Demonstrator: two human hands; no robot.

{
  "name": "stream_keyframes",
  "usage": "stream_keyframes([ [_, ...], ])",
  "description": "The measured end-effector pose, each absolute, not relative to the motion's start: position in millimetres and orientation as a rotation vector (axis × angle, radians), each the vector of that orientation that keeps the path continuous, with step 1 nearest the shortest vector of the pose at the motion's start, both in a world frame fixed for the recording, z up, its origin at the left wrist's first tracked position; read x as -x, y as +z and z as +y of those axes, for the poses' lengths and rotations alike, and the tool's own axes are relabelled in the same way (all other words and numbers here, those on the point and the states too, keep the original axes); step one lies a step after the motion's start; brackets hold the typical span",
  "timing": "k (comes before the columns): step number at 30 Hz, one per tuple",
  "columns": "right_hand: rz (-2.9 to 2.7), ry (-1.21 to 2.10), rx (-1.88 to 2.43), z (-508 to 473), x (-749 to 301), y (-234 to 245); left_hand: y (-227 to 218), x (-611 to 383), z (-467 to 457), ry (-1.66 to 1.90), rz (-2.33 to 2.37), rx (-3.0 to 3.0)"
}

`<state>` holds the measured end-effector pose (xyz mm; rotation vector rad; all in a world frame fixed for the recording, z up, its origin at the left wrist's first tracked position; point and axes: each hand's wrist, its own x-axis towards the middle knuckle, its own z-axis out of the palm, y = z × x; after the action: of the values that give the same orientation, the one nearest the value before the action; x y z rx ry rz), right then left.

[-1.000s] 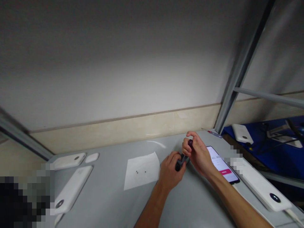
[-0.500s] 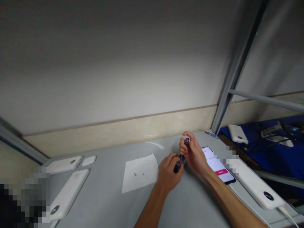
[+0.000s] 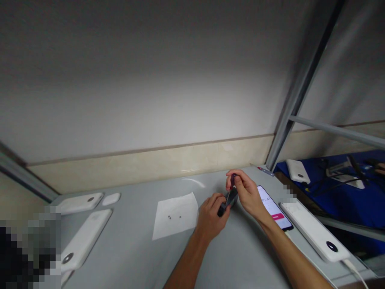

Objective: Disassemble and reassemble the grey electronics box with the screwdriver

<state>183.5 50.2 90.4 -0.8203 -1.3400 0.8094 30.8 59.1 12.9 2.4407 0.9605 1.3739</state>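
Observation:
My left hand (image 3: 212,214) is closed around a small dark, oblong device (image 3: 222,209), holding it against the grey table; its kind is hard to make out. In my right hand (image 3: 245,190) is a screwdriver (image 3: 233,180) with a dark purple handle, fingers wrapped round the grip. The thin shaft slants down to the dark device, and the tip is too small to see clearly. Left of my left hand lies a white sheet of paper (image 3: 176,226) with 3 tiny dark pieces (image 3: 169,217) on it, perhaps screws.
A lit phone (image 3: 275,208) and a white power bank (image 3: 315,230) with a cable lie right of my right arm. Behind them rests a thin pen-like tool (image 3: 264,170). More white power banks (image 3: 87,241) and a small white case (image 3: 111,199) sit at left. A metal frame (image 3: 285,116) rises at right.
My right hand has turned, its raised index finger now curled in around the screwdriver handle. The dark device shows more between my hands. The view has shifted slightly.

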Motion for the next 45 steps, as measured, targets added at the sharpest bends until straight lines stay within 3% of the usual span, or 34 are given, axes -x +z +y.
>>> stream_keyframes([
  [6,-2.038,0.412,0.945,35.2,-210.2,147.0,10.3,-31.0,58.9,1.385,0.946,-2.39],
  [14,-2.483,0.276,0.926,45.0,-216.3,190.7,10.3,-28.6,58.1,1.407,0.919,-2.334],
  [27,-2.206,0.308,0.925,31.3,-205.9,143.9,16.4,-27.0,49.8,1.29,1.113,-2.068],
  [37,-2.005,0.605,0.962,1.1,-175.6,136.1,18.5,-7.7,12.0,1.218,1.201,-1.883],
  [45,-1.977,0.427,0.947,-26.0,-151.3,134.6,7.7,-2.4,-18.3,1.294,1.222,-1.77],
])
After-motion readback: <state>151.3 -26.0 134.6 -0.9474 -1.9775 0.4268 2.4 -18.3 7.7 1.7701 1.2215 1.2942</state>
